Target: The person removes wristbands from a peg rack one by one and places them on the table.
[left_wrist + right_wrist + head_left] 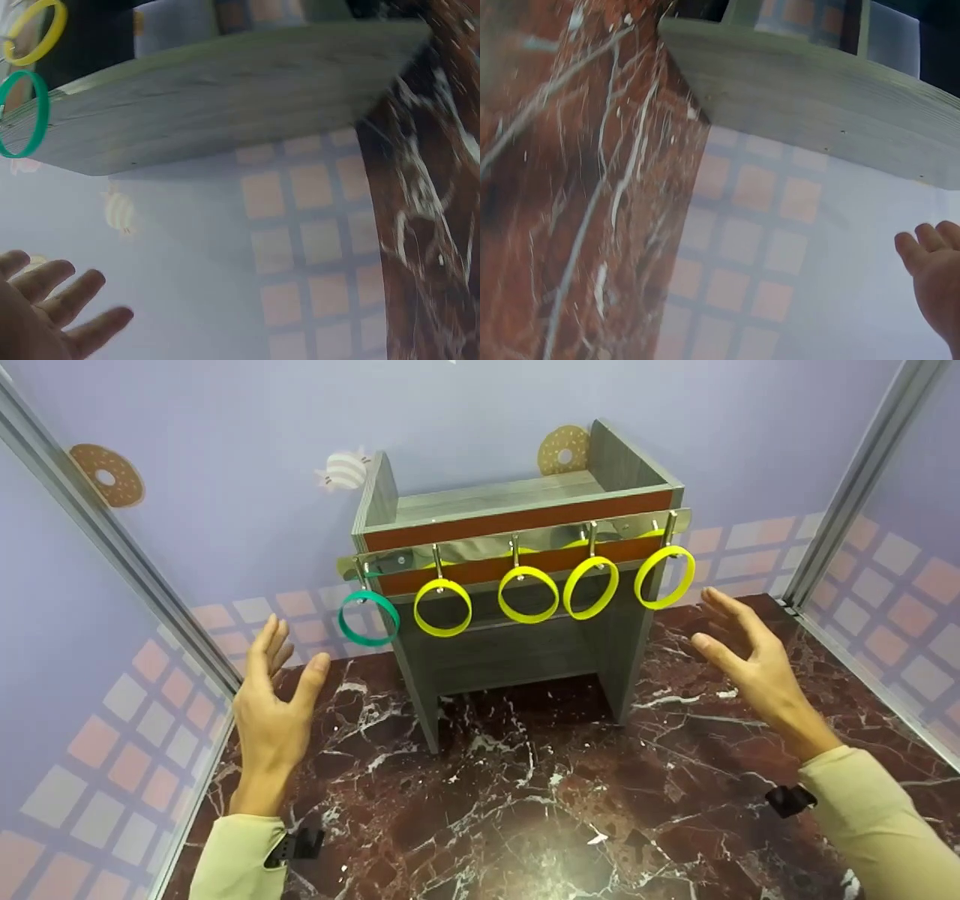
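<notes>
A green ring point(368, 619) hangs from the leftmost hook of a metal hook rail point(480, 540). Several yellow rings point(442, 608) hang from the other hooks, one to each; the rightmost yellow ring point(665, 578) is at the rail's end. My left hand point(276, 697) is raised left of the green ring, fingers apart and holding nothing. On the other side, my right hand point(750, 660) hovers to the right of the rightmost yellow ring, apart from it, with nothing in its grasp. The left wrist view also shows the green ring point(25, 114) above my spread fingers.
The rail is fixed to the front of a grey wooden shelf unit point(634, 457) with open compartments. It stands on a dark red marbled surface point(480, 825). Purple walls point(225, 472) with metal corner posts point(855, 480) enclose the back and both sides.
</notes>
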`<state>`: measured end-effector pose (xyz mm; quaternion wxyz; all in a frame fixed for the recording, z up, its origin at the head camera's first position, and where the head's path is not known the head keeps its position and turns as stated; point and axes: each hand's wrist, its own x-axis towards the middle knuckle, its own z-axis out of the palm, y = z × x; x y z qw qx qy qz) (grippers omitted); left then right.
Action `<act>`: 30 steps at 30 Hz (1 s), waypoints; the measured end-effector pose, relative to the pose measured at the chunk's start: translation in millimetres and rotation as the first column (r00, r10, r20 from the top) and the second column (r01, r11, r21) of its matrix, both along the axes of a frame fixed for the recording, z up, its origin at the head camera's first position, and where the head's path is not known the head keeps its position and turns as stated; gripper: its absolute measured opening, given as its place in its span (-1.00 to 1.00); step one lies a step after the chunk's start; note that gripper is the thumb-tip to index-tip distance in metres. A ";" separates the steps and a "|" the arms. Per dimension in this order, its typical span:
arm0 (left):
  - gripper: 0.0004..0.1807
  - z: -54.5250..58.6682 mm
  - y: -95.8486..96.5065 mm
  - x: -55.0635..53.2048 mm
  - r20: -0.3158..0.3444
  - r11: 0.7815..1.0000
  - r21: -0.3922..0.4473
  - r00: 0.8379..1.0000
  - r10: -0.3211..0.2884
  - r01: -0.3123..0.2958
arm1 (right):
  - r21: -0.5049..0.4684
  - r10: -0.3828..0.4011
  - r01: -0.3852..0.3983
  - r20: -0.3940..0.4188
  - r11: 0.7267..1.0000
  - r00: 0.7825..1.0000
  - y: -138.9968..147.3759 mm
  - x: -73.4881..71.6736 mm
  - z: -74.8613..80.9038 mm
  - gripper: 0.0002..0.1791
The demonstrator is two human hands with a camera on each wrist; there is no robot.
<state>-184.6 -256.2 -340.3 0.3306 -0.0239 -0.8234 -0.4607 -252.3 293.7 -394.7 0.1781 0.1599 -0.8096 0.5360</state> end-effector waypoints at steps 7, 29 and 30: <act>-0.28 11.3 7.6 -1.0 -0.037 0.983 0.169 0.998 -0.059 0.065 | -0.221 0.095 -0.100 -0.033 0.970 0.995 -9.7 -7.3 -12.4 -0.45; -0.63 13.8 30.1 -32.8 -0.263 0.746 0.582 0.943 -0.205 0.324 | -0.359 0.076 -0.065 0.016 0.931 0.997 -36.8 -20.9 -50.3 -0.54; -0.63 13.7 31.0 -33.6 -0.262 0.737 0.590 0.941 -0.213 0.330 | -0.367 0.079 -0.065 0.022 0.928 0.997 -38.0 -20.9 -51.4 -0.54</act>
